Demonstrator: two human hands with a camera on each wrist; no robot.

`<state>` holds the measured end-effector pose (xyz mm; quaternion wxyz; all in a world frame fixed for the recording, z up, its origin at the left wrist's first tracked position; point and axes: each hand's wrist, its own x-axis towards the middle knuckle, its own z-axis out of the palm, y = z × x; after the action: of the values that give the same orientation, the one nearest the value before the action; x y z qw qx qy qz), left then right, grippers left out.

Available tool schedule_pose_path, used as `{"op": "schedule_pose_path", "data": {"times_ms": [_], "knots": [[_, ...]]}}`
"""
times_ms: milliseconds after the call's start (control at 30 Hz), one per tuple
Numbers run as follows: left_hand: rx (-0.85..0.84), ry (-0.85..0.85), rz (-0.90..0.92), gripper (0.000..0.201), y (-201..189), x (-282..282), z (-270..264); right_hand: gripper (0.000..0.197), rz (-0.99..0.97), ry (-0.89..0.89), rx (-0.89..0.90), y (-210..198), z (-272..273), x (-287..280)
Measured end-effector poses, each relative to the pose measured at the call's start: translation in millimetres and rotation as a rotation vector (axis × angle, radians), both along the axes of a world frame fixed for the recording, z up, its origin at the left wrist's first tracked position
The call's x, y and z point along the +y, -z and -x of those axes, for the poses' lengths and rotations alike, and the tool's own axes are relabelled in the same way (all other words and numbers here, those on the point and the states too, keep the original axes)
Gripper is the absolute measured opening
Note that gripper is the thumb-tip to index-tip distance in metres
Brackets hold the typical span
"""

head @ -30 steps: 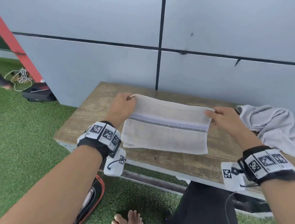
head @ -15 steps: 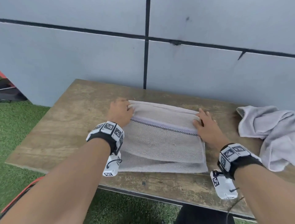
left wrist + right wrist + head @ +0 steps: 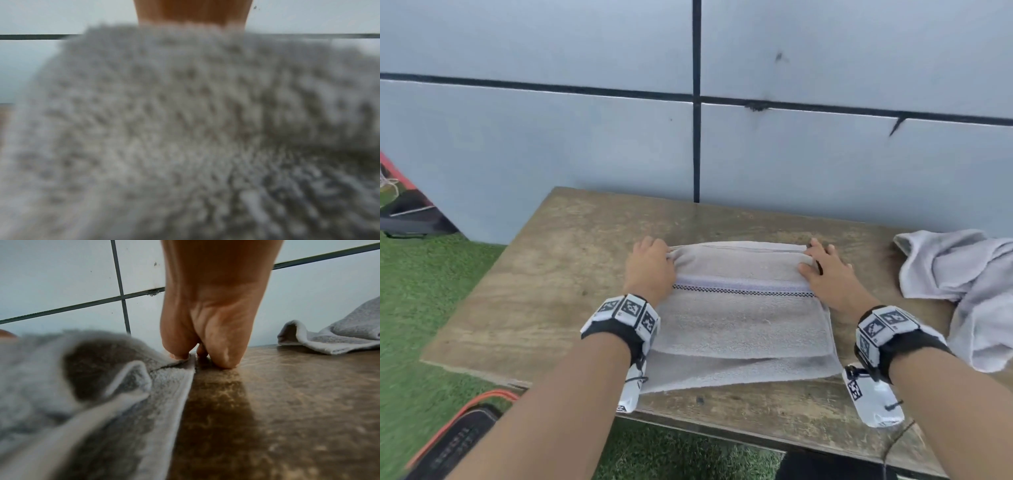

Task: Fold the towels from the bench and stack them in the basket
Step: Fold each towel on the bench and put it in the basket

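Observation:
A beige towel with a checked stripe lies folded in half on the wooden bench, its upper layer shorter than the lower one. My left hand grips the far left corner, where the cloth bunches. My right hand pinches the far right corner, thumb on top. In the right wrist view the thumb presses the towel edge while the heel of the hand rests on the bench. Blurred terry cloth fills the left wrist view. A second, grey towel lies crumpled at the right.
A grey tiled wall stands right behind the bench. Green turf lies to the left and below. A dark object with an orange rim sits on the turf under my left forearm. The crumpled towel also shows beyond my right hand.
One second ago both hands held the towel up in the air. It now lies folded on the bench, with both hands down at its far corners.

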<state>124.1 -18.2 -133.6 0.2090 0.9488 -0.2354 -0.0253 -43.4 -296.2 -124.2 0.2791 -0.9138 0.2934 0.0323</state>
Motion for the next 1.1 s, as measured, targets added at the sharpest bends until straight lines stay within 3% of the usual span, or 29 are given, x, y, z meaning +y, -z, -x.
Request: {"op": "schedule_pose_path", "data": {"times_ms": [200, 300, 467, 533, 600, 667, 800, 900, 1000, 1100], "knots": [[-0.043, -0.036, -0.206, 0.018, -2.9, 28.2, 44.2, 0.04, 0.027, 0.124, -0.044, -8.9, 8.3, 32.6], [-0.044, -0.063, -0.258, 0.02, -8.2, 39.3, 65.4, 0.02, 0.115, 0.007, -0.076, -8.0, 17.7, 48.2], [0.01, -0.09, -0.233, 0.022, -21.1, 58.1, 84.0, 0.017, 0.151, -0.096, -0.146, -13.9, 46.3, 72.7], [0.033, -0.11, -0.236, 0.034, -29.8, 63.7, 90.3, 0.011, 0.115, -0.088, -0.19, -18.5, 55.1, 78.5], [0.005, -0.127, -0.176, 0.039, -40.3, 64.0, 98.5, 0.006, 0.062, -0.078, -0.288, -23.3, 63.4, 83.6], [-0.061, -0.066, -0.028, 0.031, -50.4, 56.6, 108.7, 0.003, 0.01, -0.092, -0.414, -30.3, 71.1, 91.8], [-0.016, 0.284, 0.286, 0.027, -68.8, 27.2, 136.7, 0.004, -0.065, -0.153, -0.588, -44.5, 78.8, 111.1], [0.05, 0.423, 0.348, 0.026, -73.5, 5.7, 154.9, 0.013, -0.056, -0.221, -0.664, -49.7, 80.9, 121.6], [0.043, 0.426, 0.385, 0.011, -74.2, -4.5, 164.7, 0.028, -0.144, -0.233, -0.693, -48.8, 82.2, 126.8], [0.072, 0.343, 0.452, 0.009, -69.2, -4.1, 166.5, 0.027, -0.345, -0.24, -0.671, -56.4, 87.7, 135.2]]}}
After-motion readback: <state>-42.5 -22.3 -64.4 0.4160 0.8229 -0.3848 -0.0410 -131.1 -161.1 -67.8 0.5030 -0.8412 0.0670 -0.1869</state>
